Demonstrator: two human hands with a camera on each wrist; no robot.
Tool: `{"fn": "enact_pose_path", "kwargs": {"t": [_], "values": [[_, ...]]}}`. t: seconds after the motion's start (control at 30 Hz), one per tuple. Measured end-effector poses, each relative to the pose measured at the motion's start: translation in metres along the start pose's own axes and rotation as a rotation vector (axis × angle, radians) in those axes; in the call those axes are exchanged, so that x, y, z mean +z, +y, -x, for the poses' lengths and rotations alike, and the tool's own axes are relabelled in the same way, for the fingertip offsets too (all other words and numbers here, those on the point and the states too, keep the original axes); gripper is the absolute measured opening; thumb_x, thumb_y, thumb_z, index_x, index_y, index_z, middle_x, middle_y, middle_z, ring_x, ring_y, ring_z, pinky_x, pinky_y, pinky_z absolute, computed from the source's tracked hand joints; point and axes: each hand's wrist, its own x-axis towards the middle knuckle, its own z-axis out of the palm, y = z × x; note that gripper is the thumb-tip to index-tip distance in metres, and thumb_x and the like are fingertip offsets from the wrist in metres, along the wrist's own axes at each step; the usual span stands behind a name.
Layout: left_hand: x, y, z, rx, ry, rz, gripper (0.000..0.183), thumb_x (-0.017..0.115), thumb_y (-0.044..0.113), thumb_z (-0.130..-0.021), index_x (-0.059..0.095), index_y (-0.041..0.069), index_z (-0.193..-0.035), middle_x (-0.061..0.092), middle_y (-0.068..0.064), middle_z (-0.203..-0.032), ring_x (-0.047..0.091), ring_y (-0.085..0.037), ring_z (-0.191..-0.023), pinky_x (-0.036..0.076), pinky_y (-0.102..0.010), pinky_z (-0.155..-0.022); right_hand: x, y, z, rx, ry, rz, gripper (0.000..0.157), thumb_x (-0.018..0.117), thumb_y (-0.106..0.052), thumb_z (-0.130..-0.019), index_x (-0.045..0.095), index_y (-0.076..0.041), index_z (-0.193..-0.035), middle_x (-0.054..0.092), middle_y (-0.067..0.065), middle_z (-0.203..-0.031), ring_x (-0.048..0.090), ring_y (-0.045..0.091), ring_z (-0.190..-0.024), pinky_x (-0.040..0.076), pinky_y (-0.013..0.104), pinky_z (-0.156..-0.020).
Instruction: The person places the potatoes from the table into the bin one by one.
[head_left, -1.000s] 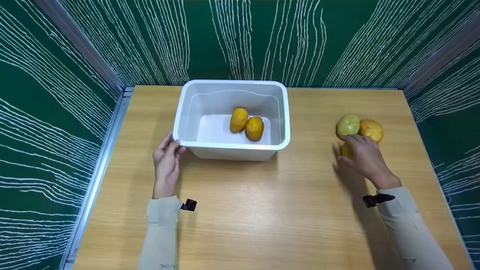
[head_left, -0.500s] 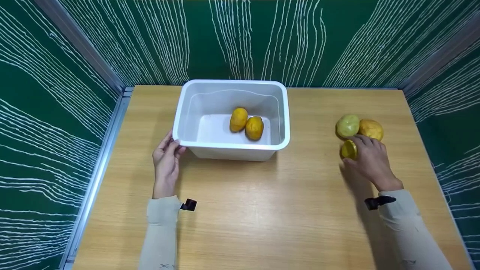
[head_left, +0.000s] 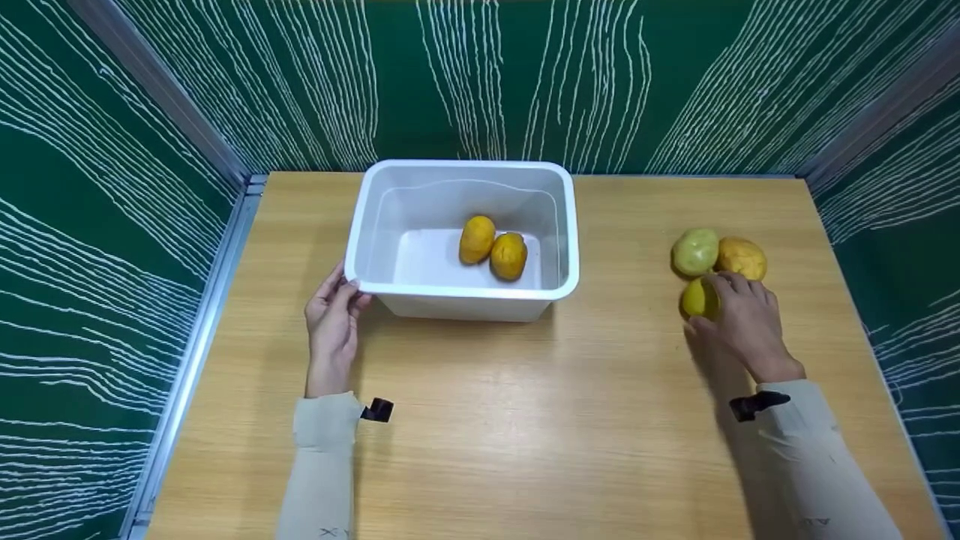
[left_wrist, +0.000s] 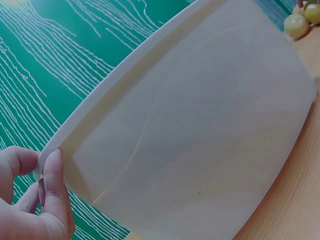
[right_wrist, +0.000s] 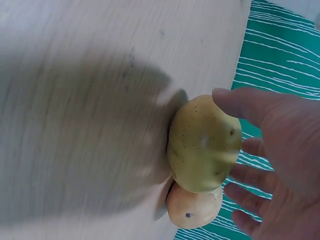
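Note:
My left hand (head_left: pixel 334 328) pinches the near left corner of a white plastic bin (head_left: pixel 465 309), thumb over the rim and fingers beneath it. Two orange-yellow mangoes (head_left: pixel 477 240) lie together on the bin's floor. On the right, my right hand (head_left: pixel 742 322) grips a yellow mango (head_left: pixel 699 298) resting on the table. In the right wrist view its thumb lies on this brown-specked mango (right_wrist: pixel 202 142), with the fingers around the far side. Just behind it sit a round green fruit (head_left: pixel 696 251) and an orange-yellow fruit (head_left: pixel 742 259), close together.
The wooden table (head_left: pixel 480 420) runs up to green panels (head_left: pixel 517 82) with white wavy lines at the back and both sides. A metal edge strip (head_left: pixel 199 345) borders the left. Small dark cameras (head_left: pixel 377 409) are strapped at both sleeves.
My right hand has shifted slightly right, and more of the yellow mango shows beside it; the mango has turned a little under the fingers. The left hand and bin stay in place.

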Motion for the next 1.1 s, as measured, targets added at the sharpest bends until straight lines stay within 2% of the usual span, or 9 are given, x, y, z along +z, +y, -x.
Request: {"fn": "enact_pose_path", "kwargs": {"t": [0.47,0.7,0.93,1.1], "values": [[-0.0009,-0.0023,-0.0023,-0.003,0.007,-0.007,0.052,0.054,-0.009,-0.104,0.047,-0.002,-0.155,0.056,-0.013,-0.137,0.066,-0.011,-0.088,0.063,-0.015,-0.077,0.0057,0.0038,-0.0002,0.061,0.005,-0.016,0.076,0.085,-0.017,-0.089,0.046,0.009,-0.149,0.041,0.04,-0.147,0.037,0.061,-0.132,0.03,0.077,-0.113],[-0.002,-0.002,-0.0006,0.008,-0.006,0.0,0.053,0.052,-0.01,-0.104,0.045,-0.003,-0.156,0.054,-0.014,-0.138,0.066,-0.011,-0.089,0.063,-0.013,-0.074,0.0078,0.0059,-0.0023,0.06,0.018,-0.002,0.078,0.086,-0.018,-0.088,0.046,0.009,-0.149,0.042,0.041,-0.144,0.038,0.062,-0.127,0.035,0.077,-0.106],[-0.0014,-0.0019,0.0001,0.016,-0.013,0.002,0.053,0.051,-0.01,-0.104,0.045,-0.004,-0.156,0.054,-0.015,-0.139,0.067,-0.011,-0.088,0.063,-0.013,-0.073,0.0088,0.0058,-0.0042,0.079,-0.007,0.003,0.078,0.084,-0.021,-0.09,0.044,0.008,-0.15,0.041,0.041,-0.145,0.035,0.063,-0.13,0.027,0.077,-0.115],[-0.0011,-0.0017,0.0005,0.012,-0.005,-0.002,0.052,0.052,-0.01,-0.104,0.046,-0.003,-0.156,0.054,-0.015,-0.139,0.067,-0.011,-0.089,0.063,-0.014,-0.074,0.0101,0.0056,-0.0042,0.09,-0.013,-0.004,0.077,0.084,-0.021,-0.09,0.043,0.008,-0.149,0.04,0.041,-0.145,0.034,0.062,-0.131,0.026,0.077,-0.115]]}}
